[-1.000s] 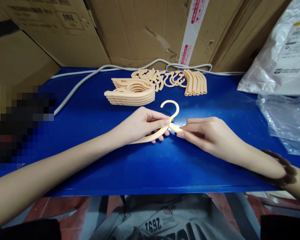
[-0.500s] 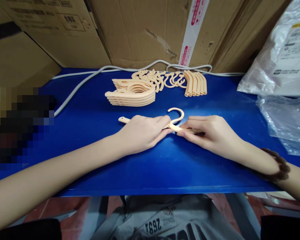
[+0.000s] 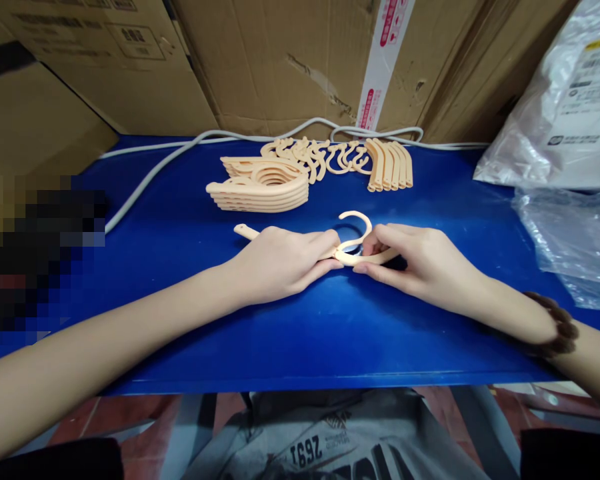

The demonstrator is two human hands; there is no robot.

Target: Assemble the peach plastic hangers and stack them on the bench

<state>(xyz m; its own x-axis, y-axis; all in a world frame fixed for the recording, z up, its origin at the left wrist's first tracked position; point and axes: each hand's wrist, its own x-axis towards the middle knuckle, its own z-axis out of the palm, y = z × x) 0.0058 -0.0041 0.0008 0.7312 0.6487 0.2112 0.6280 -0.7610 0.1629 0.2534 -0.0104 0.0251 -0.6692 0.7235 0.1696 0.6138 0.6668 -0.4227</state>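
Observation:
Between my hands is a cream plastic hanger [image 3: 349, 258] with its curved hook standing up on the far side. My left hand [image 3: 293, 260] is closed around the hanger's left arm, whose holed end sticks out past the knuckles. My right hand [image 3: 413, 257] pinches the right arm piece between thumb and fingers, close to the joint below the hook. My fingers cover much of both arms. Beyond my hands lie a stack of cream hanger parts [image 3: 260, 197], a heap of loose hooks [image 3: 305, 157] and a row of curved arm pieces [image 3: 390, 167].
The blue table [image 3: 300, 347] carries everything. A white cable [image 3: 155, 170] runs along its back edge, before cardboard boxes [image 3: 280, 67]. On the right are a white plastic parcel bag [image 3: 555, 133] and clear plastic wrap [image 3: 575, 247]. A pixelated dark area covers the left.
The hook and right arm piece have turned slightly, so more of that piece's curve shows. My right fingers have shifted up beside the hook. My left hand keeps its hold.

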